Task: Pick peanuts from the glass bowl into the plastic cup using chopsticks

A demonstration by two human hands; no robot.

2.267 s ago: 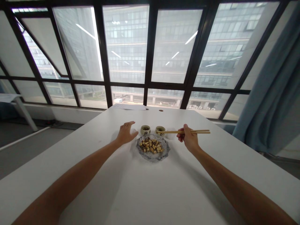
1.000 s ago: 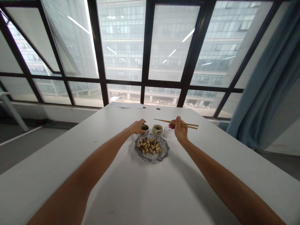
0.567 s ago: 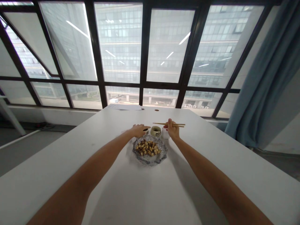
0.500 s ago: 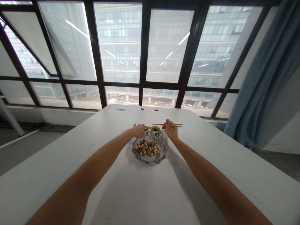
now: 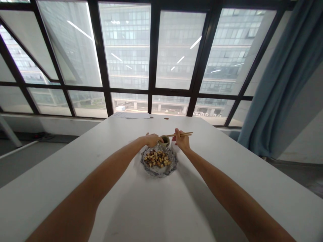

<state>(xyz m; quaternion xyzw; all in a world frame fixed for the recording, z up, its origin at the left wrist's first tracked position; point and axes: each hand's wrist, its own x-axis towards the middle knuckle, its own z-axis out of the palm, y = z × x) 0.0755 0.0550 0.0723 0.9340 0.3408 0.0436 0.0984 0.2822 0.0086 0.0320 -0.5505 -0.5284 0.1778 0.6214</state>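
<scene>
My left hand (image 5: 152, 139) reaches over the far left rim of a glass dish, its fingers closed on the left rim of a small greenish cup (image 5: 165, 141) with a dark inside. In my right hand (image 5: 182, 139) is a pair of chopsticks (image 5: 186, 133), held level with the tips pointing left beside the cup's rim. A white cup (image 5: 174, 146) stands partly behind my right hand, with something red by its top. In front of the cups sits the clear glass dish (image 5: 158, 173) with scalloped edges, holding a heap of pistachio-like nuts (image 5: 156, 158).
The white table (image 5: 141, 208) stretches to the windows. Sheets of paper (image 5: 131, 115) and a small brown disc (image 5: 166, 118) lie at its far edge. A blue curtain (image 5: 272, 84) hangs at the right.
My left hand has moved right onto the greenish cup, whose dark lettering has turned away to the right. The chopstick tips are now lower, close to its rim. The view has shifted slightly.
</scene>
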